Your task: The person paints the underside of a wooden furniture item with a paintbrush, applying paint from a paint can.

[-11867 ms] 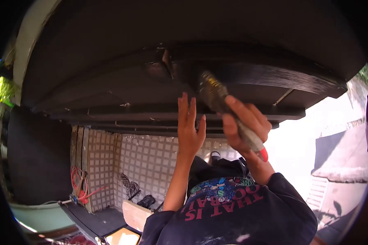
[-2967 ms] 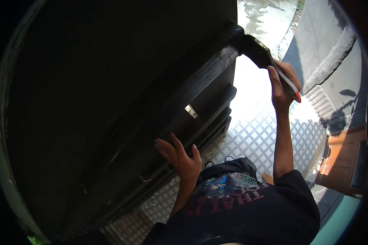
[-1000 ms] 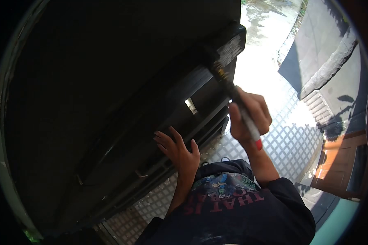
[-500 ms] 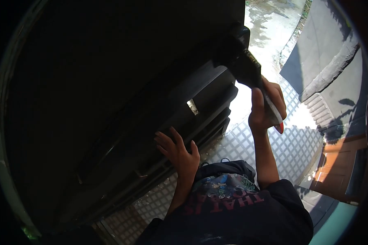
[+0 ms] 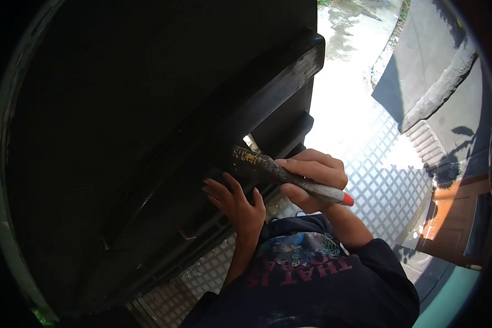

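Note:
My right hand (image 5: 314, 177) grips a paintbrush (image 5: 298, 179) with a dark, stained handle, a red end and yellowish lettering near its head. The bristles are lost in shadow against a large dark panel (image 5: 147, 98). Across that panel runs a raised rail (image 5: 279, 87), with a pale streaky sheen toward its far right end. Fingers spread, my left hand (image 5: 240, 205) lies at the dark slats just below the brush head. Whether it presses on them is hard to tell in the shade.
A tiled floor (image 5: 366, 191) lies to the right, partly in bright sun. Beyond it are a grey wall (image 5: 426, 54), small ribbed steps (image 5: 423, 143) and a brown wooden door (image 5: 454, 218). Dark slats (image 5: 295, 134) stick out under the rail.
My right hand has swept the paintbrush left and down from the rail's right end to near my left hand. That end of the rail is now uncovered. My left hand stays almost still.

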Motion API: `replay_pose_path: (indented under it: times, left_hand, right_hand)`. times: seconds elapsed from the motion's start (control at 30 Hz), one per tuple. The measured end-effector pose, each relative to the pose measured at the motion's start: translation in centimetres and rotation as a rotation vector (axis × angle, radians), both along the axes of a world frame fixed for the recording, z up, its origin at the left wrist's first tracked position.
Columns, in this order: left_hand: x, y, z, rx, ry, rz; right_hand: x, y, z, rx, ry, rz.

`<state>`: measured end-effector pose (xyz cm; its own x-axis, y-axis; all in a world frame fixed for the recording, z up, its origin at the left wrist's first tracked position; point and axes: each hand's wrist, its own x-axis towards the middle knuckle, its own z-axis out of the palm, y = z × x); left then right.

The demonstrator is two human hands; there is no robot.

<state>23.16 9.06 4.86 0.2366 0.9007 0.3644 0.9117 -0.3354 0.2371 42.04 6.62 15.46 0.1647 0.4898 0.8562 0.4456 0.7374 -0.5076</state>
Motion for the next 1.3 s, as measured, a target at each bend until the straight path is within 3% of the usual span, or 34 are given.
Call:
replay_pose_path:
  times: [0.17, 0.3, 0.43, 0.5, 0.7, 0.77, 0.83, 0.97, 1.1, 1.3]
  left_hand:
    - [-0.3, -0.1, -0.5, -0.006, 0.004, 0.012]
    - [-0.2, -0.1, -0.4, -0.005, -0.007, 0.013]
    - [-0.3, 0.0, -0.4, -0.013, -0.007, 0.008]
    - [-0.4, 0.0, -0.4, -0.016, -0.001, 0.014]
    - [-0.1, -0.2, -0.4, -0.020, -0.001, 0.024]
    - [-0.4, -0.1, -0.8, 0.000, 0.013, 0.018]
    - [-0.5, -0.1, -0.7, -0.035, 0.026, 0.033]
    - [-0.4, -0.2, -0.5, -0.044, 0.038, 0.038]
    - [-0.5, 0.1, -0.7, -0.031, 0.024, 0.019]
    - [-0.4, 0.0, -1.1, 0.011, -0.019, -0.013]
  right_hand:
    - [6.4, 1.7, -1.6, -0.020, 0.071, -0.271]
    - [10.6, 1.9, -2.0, 0.029, 0.040, -0.636]
    - [10.6, 1.3, -1.7, 0.040, 0.027, -0.810]
    - [8.8, 2.1, -2.3, 0.098, -0.086, -0.807]
    - [2.8, 1.7, -5.3, -0.036, 0.135, -0.537]
    - [2.4, 0.3, -5.8, -0.071, 0.071, -0.391]
    - [3.5, -0.3, -6.3, 0.043, 0.079, -0.376]
    - [6.9, 0.7, -5.2, -0.149, 0.571, -0.621]
    - [6.3, 2.8, -5.0, -0.026, 0.155, -0.632]
    - [2.9, -0.8, -5.4, -0.089, -0.057, -0.299]
